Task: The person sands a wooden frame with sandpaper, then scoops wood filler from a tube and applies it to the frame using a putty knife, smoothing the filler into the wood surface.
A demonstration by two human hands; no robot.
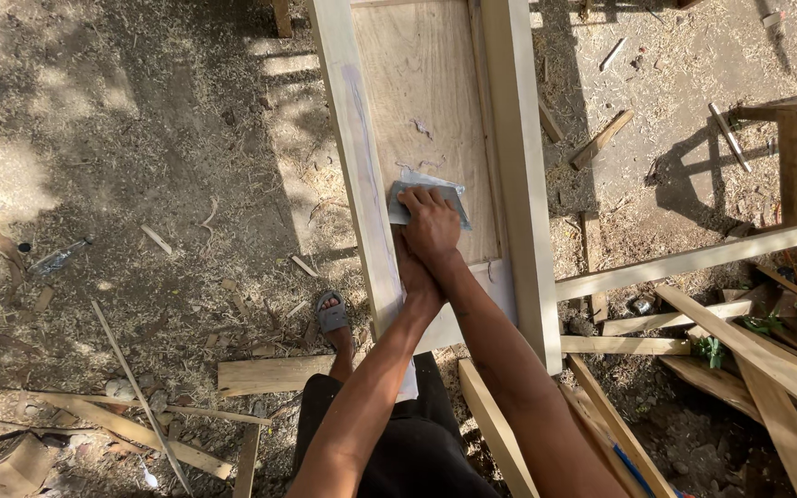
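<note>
Ground (122, 138): you stand on bare dirt strewn with sawdust and wood shavings.
Sandal (331, 314): grey, on the foot just left of you.
Loose plank (269, 374): flat on the dirt below the sandal.
Thin stick (140, 397): lies slanted across the scraps at your lower left.
Stacked boards (767, 360): piled at your right — pale, crossing one another.
Offcut (601, 138): small, alone on the dirt at upper right.
Wooden frame (791, 157): at the far right edge — casts a shadow leftward.

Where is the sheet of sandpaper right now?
The sandpaper lies flat on the wooden panel, upper centre of the head view, pressed under the right hand between the frame's two pale rails.
</note>
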